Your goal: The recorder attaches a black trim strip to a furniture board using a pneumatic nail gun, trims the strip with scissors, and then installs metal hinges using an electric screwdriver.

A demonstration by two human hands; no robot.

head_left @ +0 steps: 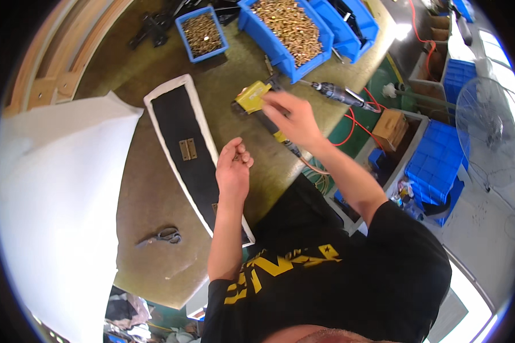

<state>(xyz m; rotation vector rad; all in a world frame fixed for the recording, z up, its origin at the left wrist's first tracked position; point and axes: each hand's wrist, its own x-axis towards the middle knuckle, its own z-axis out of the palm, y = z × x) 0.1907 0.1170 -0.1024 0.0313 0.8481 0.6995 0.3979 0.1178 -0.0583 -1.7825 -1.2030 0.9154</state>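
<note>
A long black panel [180, 117] with a white padded border lies on the table, a brass hinge [187, 149] on its middle. Part of a second hinge [214, 208] shows beside my left forearm. My left hand [233, 166] is over the panel's right edge, its fingers curled together; what they hold, if anything, is too small to name. To its right, my right hand [294, 119] hovers by a yellow air stapler [253, 97], partly covering it. Its fingers are bent and smeared by motion, so I cannot tell whether they touch the tool.
Blue bins of brass-coloured screws [286, 28] and a smaller screw tray [202, 35] stand at the far side. An air screwdriver [340, 94] with a red hose lies at the right edge. Scissors [165, 235] lie near left, beside white fabric [63, 200].
</note>
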